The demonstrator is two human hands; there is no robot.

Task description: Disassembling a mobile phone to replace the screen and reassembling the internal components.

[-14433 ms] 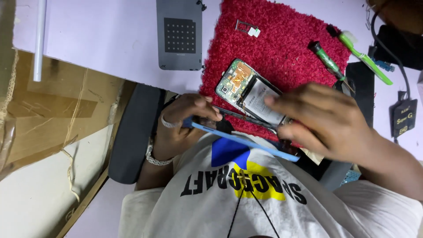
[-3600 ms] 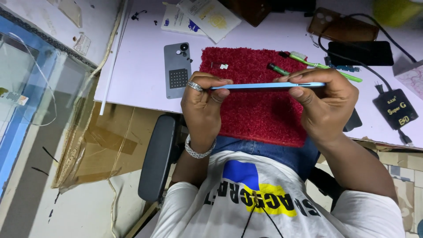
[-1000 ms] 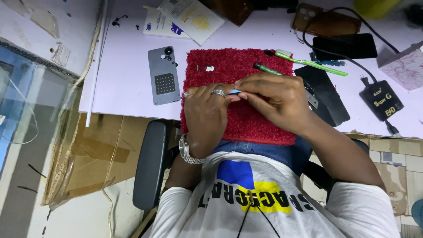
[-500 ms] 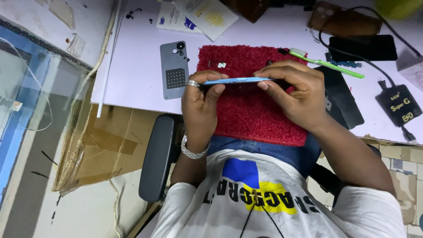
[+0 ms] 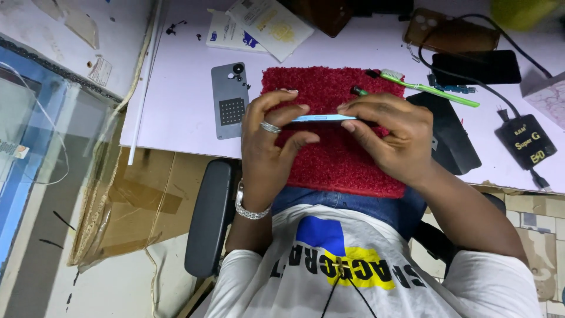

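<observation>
A pale lilac worktop (image 5: pixel 176 88) carries a red fuzzy mat (image 5: pixel 329 159) at its near edge. Above the mat, the left hand (image 5: pixel 273 141) and right hand (image 5: pixel 385 132) both pinch a thin blue phone (image 5: pixel 318 118), held edge-on between them. A grey back cover (image 5: pixel 229 100) lies left; a green toothbrush (image 5: pixel 429 87) lies far right.
</observation>
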